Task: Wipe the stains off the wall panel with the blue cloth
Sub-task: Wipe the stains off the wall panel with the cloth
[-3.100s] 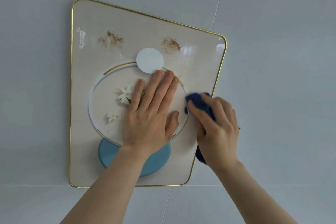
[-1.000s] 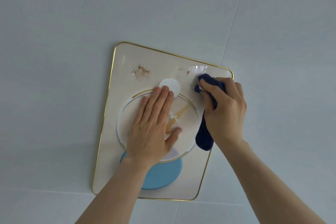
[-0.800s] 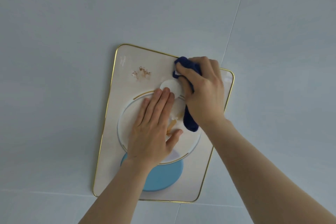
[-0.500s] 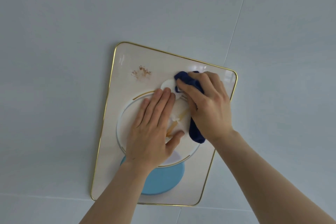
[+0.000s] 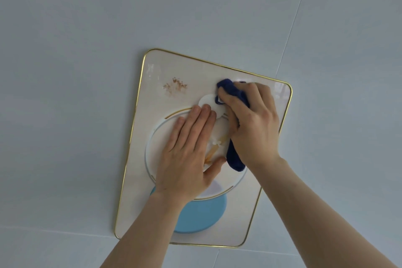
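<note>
A glossy cream wall panel [image 5: 139,159] with a thin gold rim hangs on the grey wall. A brown smeared stain [image 5: 175,89] marks its upper left area. My right hand [image 5: 253,124] presses the dark blue cloth [image 5: 233,91] against the panel's upper right part; a tail of the cloth hangs below my palm. My left hand [image 5: 187,154] lies flat, fingers spread, on the round white ring design in the panel's middle. Whatever lies beneath the cloth is hidden.
A small white disc [image 5: 206,102] and a light blue disc [image 5: 200,215] are part of the panel's design. The grey tiled wall [image 5: 87,50] surrounds the panel, with thin seams running up at the right and across at the bottom.
The right-hand stain seen earlier no longer shows. My right hand has rubbed the cloth back and forth over the panel's upper right area. My left hand has stayed flat on the ring.
</note>
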A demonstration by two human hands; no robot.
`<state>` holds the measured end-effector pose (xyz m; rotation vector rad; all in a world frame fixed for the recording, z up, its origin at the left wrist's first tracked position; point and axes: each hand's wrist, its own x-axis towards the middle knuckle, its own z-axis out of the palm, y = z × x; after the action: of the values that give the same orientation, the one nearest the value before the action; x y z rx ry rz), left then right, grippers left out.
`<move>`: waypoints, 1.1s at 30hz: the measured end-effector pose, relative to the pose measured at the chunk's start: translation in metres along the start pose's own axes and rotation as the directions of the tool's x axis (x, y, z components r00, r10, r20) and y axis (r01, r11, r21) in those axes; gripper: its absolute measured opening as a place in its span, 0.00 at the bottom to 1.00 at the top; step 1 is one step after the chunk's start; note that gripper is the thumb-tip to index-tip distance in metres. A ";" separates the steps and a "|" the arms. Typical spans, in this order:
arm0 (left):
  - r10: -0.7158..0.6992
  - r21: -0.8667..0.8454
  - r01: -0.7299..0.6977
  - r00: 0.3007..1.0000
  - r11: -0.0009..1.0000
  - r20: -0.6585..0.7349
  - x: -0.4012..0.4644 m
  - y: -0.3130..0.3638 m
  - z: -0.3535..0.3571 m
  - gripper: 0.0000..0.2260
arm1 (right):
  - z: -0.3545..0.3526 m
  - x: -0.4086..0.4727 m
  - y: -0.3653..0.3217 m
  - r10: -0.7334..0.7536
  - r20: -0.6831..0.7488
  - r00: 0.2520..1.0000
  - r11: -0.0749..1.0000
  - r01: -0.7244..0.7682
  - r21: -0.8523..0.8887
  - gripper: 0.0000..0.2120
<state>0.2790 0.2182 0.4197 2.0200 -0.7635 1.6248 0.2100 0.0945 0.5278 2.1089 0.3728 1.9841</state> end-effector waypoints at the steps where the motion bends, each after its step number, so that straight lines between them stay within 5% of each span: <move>1: 0.000 -0.003 0.000 1.000 1.000 -0.001 0.000 0.000 0.000 0.42 | -0.002 -0.007 0.002 0.014 0.007 1.000 1.000 -0.014 -0.014 0.20; 6: -0.006 -0.017 0.007 1.000 1.000 0.026 0.001 0.001 -0.002 0.42 | -0.018 -0.044 0.005 0.149 0.071 0.986 0.989 -0.148 -0.024 0.23; 15: 0.022 -0.049 -0.019 0.999 0.999 0.050 0.004 -0.002 -0.032 0.42 | -0.048 -0.035 -0.005 0.363 0.114 0.925 0.910 -0.378 0.169 0.12; 23: -0.211 -0.032 0.210 0.977 0.977 -0.011 0.019 -0.076 -0.058 0.54 | -0.020 0.000 -0.057 -0.027 0.084 0.996 0.990 0.015 0.142 0.14; 33: -0.231 -0.123 0.232 0.973 0.965 0.025 0.014 -0.098 -0.047 0.59 | 0.023 0.025 -0.094 -0.177 0.196 0.964 0.984 0.169 0.057 0.16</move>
<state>0.3111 0.3201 0.4441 1.9487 -0.5919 1.4003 0.2317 0.1922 0.5186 2.1918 0.5425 1.6639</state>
